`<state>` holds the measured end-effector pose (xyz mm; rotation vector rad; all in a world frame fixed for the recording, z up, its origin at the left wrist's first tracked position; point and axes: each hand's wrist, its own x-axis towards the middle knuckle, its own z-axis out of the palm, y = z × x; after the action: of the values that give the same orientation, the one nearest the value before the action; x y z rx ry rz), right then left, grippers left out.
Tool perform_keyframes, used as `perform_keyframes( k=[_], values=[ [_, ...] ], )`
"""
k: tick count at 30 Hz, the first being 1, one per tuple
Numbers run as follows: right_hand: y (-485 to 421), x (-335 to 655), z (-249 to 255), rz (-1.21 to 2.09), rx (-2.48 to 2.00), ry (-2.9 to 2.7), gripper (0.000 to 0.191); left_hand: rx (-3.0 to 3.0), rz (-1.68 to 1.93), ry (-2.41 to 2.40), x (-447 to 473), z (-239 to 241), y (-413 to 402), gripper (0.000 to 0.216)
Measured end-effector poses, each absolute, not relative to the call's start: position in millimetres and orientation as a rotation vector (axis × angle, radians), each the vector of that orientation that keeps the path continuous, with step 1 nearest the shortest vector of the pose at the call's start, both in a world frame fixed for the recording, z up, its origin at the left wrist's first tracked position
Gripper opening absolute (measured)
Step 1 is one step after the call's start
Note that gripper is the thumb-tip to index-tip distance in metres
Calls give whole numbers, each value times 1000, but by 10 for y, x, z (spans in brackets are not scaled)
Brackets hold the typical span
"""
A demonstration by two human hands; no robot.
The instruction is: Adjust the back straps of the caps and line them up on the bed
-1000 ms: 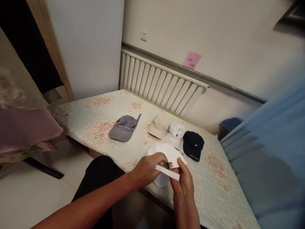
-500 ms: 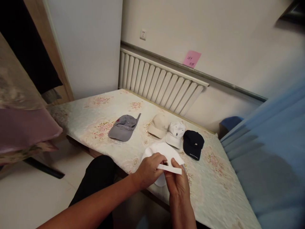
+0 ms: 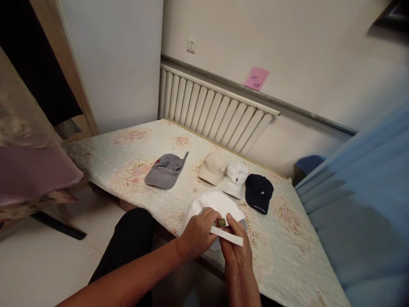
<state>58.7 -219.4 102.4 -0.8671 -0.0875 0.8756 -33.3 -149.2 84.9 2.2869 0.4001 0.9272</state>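
A white cap (image 3: 217, 204) lies at the near edge of the flowered table (image 3: 121, 157), its back toward me. My left hand (image 3: 198, 233) pinches the cap's white adjuster strap (image 3: 227, 235) near the small metal buckle (image 3: 222, 222). My right hand (image 3: 235, 251) grips the same strap from below, thumb up against the buckle. Both hands are closed on the strap.
Behind the white cap lie a grey cap (image 3: 165, 170), a beige cap (image 3: 211, 168), a white cap with a small logo (image 3: 234, 180) and a dark navy cap (image 3: 258, 192). A radiator (image 3: 211, 111) runs along the wall. Blue fabric (image 3: 361, 204) hangs at right.
The white cap and both hands have shifted slightly left and toward me. The buckle, hidden half a second ago, shows again between my thumbs.
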Motion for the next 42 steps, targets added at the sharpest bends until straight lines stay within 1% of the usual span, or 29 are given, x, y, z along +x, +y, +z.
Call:
perform_keyframes(
  k=[11,14,17,20,24,27,30,32,35,39,42],
  values=[
    [-2223,608,943,953,-861,-230,25,2168,911,435,-313,872,-1472,12],
    [-2224,624,942,954,-872,-232,24,2153,871,416,-341,920,-1482,17],
    [-2213,646,930,954,-871,-221,23,2131,785,382,-393,1035,-1498,19],
    [-2190,667,911,937,-856,-206,22,2046,658,358,-446,1205,-1501,11],
    [-2157,673,907,908,-827,-233,25,1877,590,344,-459,1408,-1454,6],
    [-2147,671,914,891,-851,-264,25,1633,470,328,-429,1486,-1392,13],
    [-2147,674,918,892,-869,-251,25,1430,364,280,-403,1511,-1341,27],
    [-2150,680,922,908,-856,-242,27,1414,385,277,-394,1516,-1327,29],
    [-2155,690,931,921,-830,-238,29,1445,435,339,-383,1513,-1329,28],
    [-2156,721,924,924,-815,-204,26,1436,388,403,-385,1477,-1315,18],
    [-2150,761,900,925,-830,-180,28,1439,318,348,-414,1427,-1280,21]
  ],
)
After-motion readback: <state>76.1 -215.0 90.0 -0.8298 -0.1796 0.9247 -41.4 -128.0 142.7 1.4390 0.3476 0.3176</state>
